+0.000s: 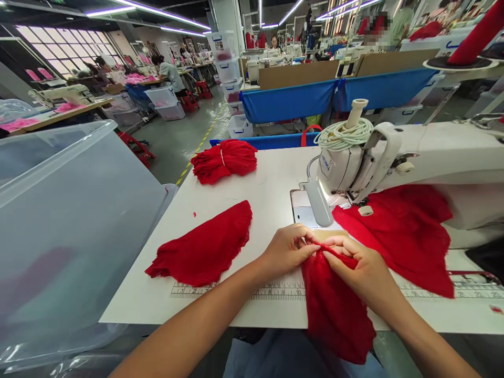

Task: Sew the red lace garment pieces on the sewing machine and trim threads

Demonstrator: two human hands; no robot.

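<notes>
A red fabric piece (334,304) hangs over the table's front edge toward my lap. My left hand (289,249) pinches its top edge between thumb and fingers. Close beside it, my right hand (356,262) grips the same edge, the thumbs almost meeting. Both hands are just in front of the sewing machine (342,163) and its needle area. Another red fabric piece (409,236) lies under and right of the machine head. Left of my hands, a third red piece (208,244) rests flat on the white table (271,178).
A tied bundle of red fabric (225,160) sits at the table's far left corner. A large clear plastic bin (74,226) stands against the left side. A printed ruler (275,290) runs along the front edge. A red thread cone (476,37) rises at upper right. Co-workers sit farther back.
</notes>
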